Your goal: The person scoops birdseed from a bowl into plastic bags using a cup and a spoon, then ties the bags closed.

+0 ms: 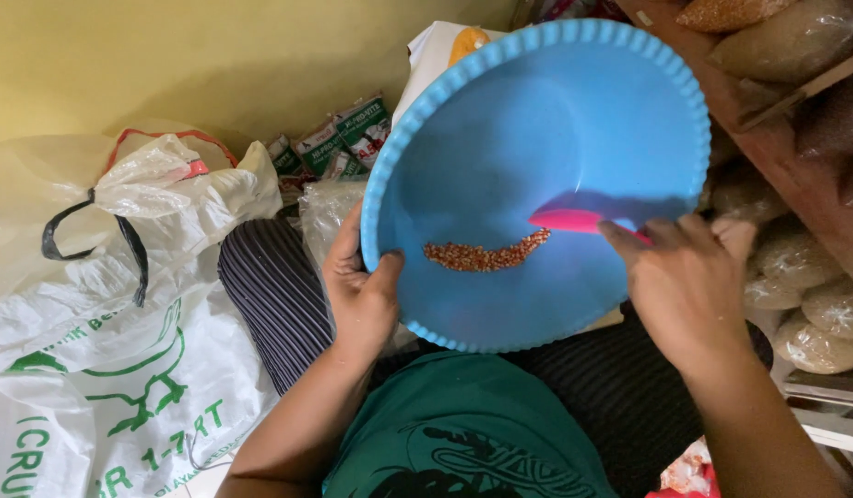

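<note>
Person holding a blue bowl [500,111] of reddish grains [485,255] over their lap.
Left hand [360,288] grips the bowl's rim; right hand [685,281] is closed on a pink scoop [574,219] beside the grains. White bags [122,304] lie left.

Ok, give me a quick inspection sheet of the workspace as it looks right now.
Surface: no table; round blue plastic basin held over the lap.
Job's things: short line of reddish-brown grains in the basin; pink plastic scoop.
Clutter: white plastic sacks, green printed packets.
Hands: left hand grips the basin rim; right hand holds the scoop.
Cables: nothing seen.
Surroundings: yellow wall, wooden shelf with clear bags of grain.
</note>
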